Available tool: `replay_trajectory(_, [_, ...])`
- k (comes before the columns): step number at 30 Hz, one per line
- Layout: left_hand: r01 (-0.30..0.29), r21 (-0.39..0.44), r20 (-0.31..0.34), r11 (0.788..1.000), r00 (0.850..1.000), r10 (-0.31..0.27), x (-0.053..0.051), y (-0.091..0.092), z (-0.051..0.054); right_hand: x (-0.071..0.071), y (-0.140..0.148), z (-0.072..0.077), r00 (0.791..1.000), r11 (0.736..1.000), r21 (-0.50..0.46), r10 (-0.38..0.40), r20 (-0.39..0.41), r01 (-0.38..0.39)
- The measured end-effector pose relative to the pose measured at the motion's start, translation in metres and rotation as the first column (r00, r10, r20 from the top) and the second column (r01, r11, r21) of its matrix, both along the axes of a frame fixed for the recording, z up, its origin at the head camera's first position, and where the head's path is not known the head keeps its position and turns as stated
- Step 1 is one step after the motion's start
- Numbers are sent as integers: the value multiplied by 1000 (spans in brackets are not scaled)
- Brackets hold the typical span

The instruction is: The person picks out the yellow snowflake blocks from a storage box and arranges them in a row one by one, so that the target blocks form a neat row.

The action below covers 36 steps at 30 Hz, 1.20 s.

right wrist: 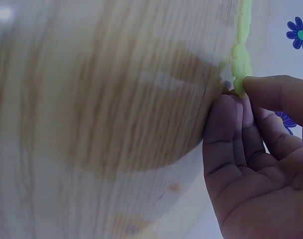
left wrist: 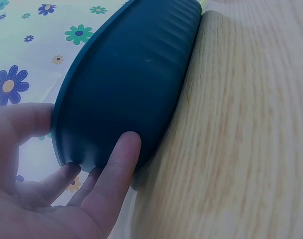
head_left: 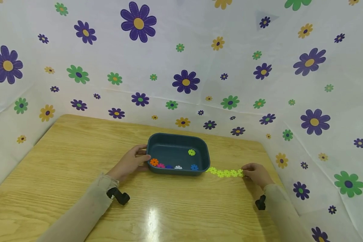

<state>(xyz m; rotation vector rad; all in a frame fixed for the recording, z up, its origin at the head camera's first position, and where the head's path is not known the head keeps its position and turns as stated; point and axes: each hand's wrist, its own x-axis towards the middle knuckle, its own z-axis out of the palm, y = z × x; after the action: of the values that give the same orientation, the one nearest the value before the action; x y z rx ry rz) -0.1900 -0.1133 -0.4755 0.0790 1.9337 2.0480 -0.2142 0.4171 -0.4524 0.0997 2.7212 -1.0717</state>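
Note:
A dark teal plastic basin [head_left: 177,172] sits mid-table. At its left end my left hand [head_left: 130,164] holds it, thumb at the rim and fingers against the outer wall; in the left wrist view, that wall [left wrist: 121,74] fills the space beyond my left hand [left wrist: 67,199]. To the right, my right hand [head_left: 257,174] pinches the end of a chain of yellow-green snowflake discs [head_left: 227,173] between thumb and fingers. The chain's other end reaches the basin's lower right corner. In the right wrist view, the chain [right wrist: 241,64] appears edge-on above my right hand [right wrist: 261,149].
Inside the basin, orange [head_left: 154,162], pink [head_left: 161,165], white [head_left: 178,167] and blue [head_left: 194,167] discs lie along the near side, with a yellow-green disc [head_left: 192,152] farther back. The wooden table [head_left: 181,205] meets a flower-patterned sheet [head_left: 160,60] at the back and sides.

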Motion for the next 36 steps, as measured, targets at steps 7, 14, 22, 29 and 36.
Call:
replay_trajectory(7, [4,1,-5,1000,1000,-4,-1,0,-1,2,-2,1,1000,1000,-4,6,19,-6])
replay_trajectory(14, [5,-18,-12,1000,1000,-6,0,0,-1,5,-8,12,1000,1000,27,9,2,-9])
replay_trajectory(22, [4,-26,-16,1000,1000,-5,0,1,1,4,-29,33,997,999,25,45,-64,-44])
replay_trajectory(29, [2,-24,-17,1000,1000,-2,0,0,-1,-5,-62,48,994,997,-47,53,-99,-57])
replay_trajectory(36, [1,-27,-14,1000,1000,-2,0,-1,-2,-15,-108,61,981,991,-64,107,-164,-119])
